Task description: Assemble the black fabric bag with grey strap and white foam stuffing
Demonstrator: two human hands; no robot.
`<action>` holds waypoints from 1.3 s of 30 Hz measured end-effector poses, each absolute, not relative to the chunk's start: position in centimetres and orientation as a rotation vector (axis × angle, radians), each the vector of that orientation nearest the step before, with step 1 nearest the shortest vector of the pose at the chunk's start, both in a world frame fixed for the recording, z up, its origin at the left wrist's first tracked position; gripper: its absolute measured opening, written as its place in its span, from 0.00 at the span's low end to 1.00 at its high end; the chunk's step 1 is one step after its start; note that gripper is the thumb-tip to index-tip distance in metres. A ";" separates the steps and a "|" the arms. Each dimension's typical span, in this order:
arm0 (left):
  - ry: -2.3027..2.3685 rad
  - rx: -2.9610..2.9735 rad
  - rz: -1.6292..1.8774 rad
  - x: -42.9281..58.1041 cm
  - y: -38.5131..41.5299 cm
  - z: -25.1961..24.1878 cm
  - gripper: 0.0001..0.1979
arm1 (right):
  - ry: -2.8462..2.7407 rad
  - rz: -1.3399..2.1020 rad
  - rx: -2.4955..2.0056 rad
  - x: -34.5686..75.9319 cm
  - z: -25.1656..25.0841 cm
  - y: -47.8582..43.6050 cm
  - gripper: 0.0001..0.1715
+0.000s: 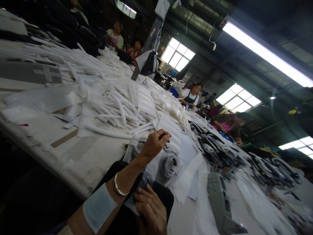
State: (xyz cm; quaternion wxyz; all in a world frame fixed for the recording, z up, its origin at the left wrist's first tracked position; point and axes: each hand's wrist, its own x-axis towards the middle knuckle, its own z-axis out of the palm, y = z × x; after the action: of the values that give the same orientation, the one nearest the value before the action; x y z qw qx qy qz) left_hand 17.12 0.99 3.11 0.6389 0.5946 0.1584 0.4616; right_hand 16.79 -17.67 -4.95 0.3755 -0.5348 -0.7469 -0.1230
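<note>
My left hand is closed in a pinch, raised over the middle of the work; what it holds, if anything, I cannot make out. A metal bangle circles that wrist, and a pale blue patch covers the forearm. My right hand lies with fingers stretched over a thin translucent plastic strip on a black padded piece. Just beyond, a coiled bundle in clear film rests on a grey part. The left forearm hides some of the black piece.
White foam tubes heap across the long table. Right of my hands lie white sheets, a grey plastic frame and bundled black-and-white tubing. Farther off, several people work along the tables; one wears a green apron. A post stands behind.
</note>
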 end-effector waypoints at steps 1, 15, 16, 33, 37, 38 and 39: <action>0.304 1.373 1.020 17.2 0.9 3.2 0.12 | -1.926 -0.271 -1.377 16.9 -4.6 -17.7 0.06; 0.062 2.688 0.661 4.9 -4.1 -3.6 0.18 | -1.864 -0.065 -1.382 16.9 -3.7 -18.3 0.08; 0.046 2.740 0.689 4.2 -4.1 -4.1 0.19 | -1.870 -0.046 -1.386 17.0 -3.7 -18.3 0.08; -0.186 3.056 0.340 0.4 -5.7 -4.6 0.52 | -1.095 0.545 -1.943 13.5 -10.7 -33.5 0.12; -0.180 3.109 0.359 0.4 -6.0 -4.4 0.53 | -0.476 0.988 -1.872 14.0 -14.5 -34.2 0.29; -0.183 3.116 0.365 0.4 -6.0 -4.2 0.52 | -0.372 1.077 -1.800 13.7 -15.1 -33.9 0.30; -0.187 3.122 0.367 0.4 -6.0 -4.1 0.50 | -0.291 1.133 -1.722 13.3 -15.4 -33.4 0.30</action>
State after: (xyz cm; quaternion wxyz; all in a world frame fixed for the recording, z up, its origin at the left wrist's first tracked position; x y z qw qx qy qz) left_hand 0.43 -5.98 -4.10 -0.0036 0.9914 -0.0594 0.1166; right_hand 13.32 -33.35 -15.45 0.5056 -0.7136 -0.1208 0.4696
